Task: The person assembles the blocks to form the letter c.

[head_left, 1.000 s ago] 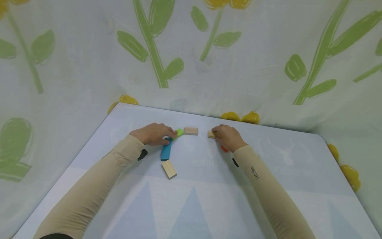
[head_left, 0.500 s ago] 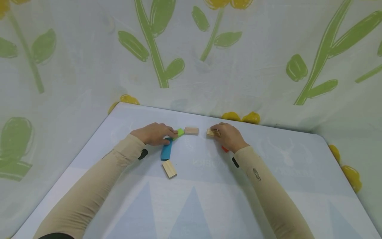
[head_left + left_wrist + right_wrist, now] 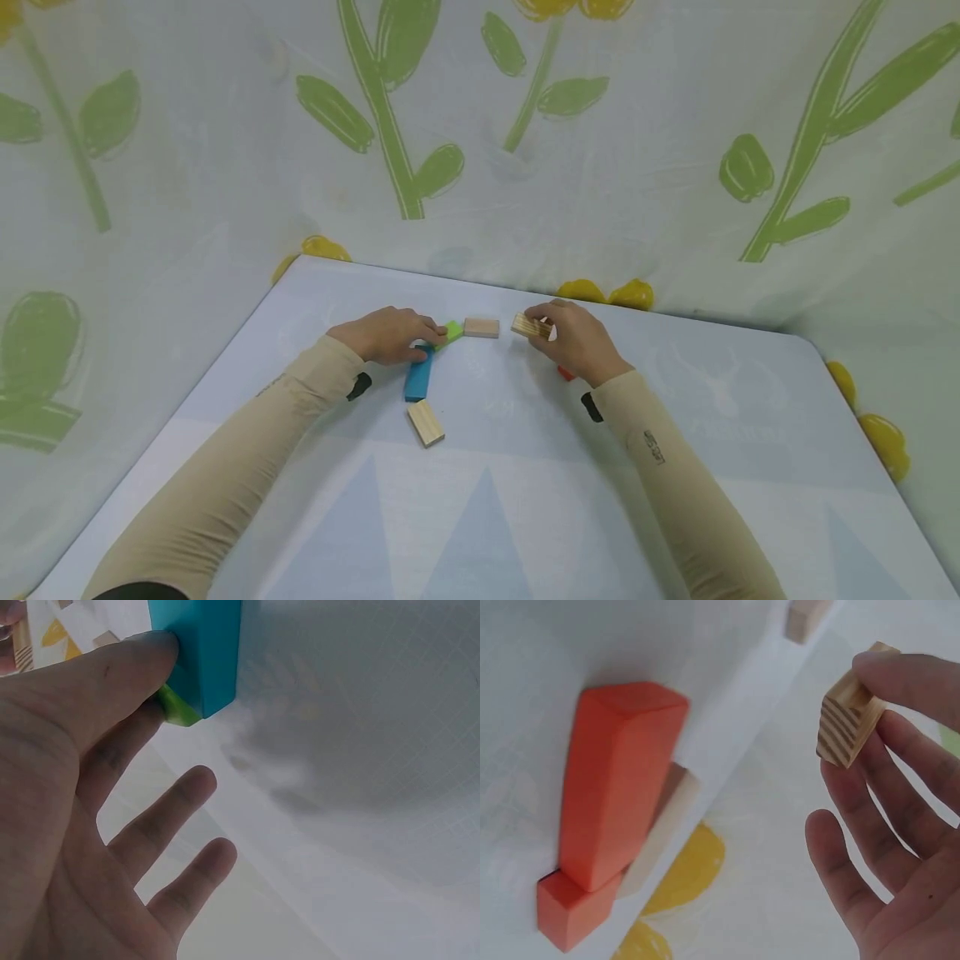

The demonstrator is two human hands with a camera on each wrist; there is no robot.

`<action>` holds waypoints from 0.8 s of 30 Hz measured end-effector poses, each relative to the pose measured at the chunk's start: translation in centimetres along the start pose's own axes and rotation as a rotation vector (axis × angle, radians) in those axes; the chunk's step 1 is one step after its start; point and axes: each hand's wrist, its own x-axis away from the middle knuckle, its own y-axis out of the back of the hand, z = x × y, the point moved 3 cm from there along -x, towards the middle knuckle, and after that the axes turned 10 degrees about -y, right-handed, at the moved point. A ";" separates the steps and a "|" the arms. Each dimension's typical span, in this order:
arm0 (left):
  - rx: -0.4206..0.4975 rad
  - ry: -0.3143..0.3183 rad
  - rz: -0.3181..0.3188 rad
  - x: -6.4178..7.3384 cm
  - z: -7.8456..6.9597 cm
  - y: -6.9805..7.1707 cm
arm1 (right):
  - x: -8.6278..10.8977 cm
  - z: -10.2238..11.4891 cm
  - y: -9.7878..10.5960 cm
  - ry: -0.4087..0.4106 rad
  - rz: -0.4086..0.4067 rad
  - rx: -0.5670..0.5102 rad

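My right hand (image 3: 583, 343) pinches a wooden block (image 3: 844, 724) between thumb and fingers, its dark grain stripes showing on the end. The block is tilted, just right of a pale wooden block (image 3: 482, 327) lying flat. On the left, my left hand (image 3: 388, 335) touches a blue block (image 3: 418, 375) with the thumb. Its index finger reaches a green block (image 3: 453, 332), partly hidden by the fingers; the other fingers extend past the blocks in the left wrist view. These blocks and a light wooden block (image 3: 426, 423) form a curved line.
Below my right hand lie a long orange-red block (image 3: 622, 787) and a smaller orange-red one (image 3: 574, 911), mostly hidden in the head view. A wooden block (image 3: 660, 832) sits beside them. The white printed table (image 3: 480, 533) meets a flower-patterned cloth (image 3: 645, 183) at the back.
My right hand has lifted and tilted the striped wooden block, bringing it slightly left toward the pale block. My left hand stays in place.
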 end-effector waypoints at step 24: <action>-0.001 0.010 0.018 -0.2 0.0 0.1 | 4.2 3.7 2.4 0.217 -0.183 -0.105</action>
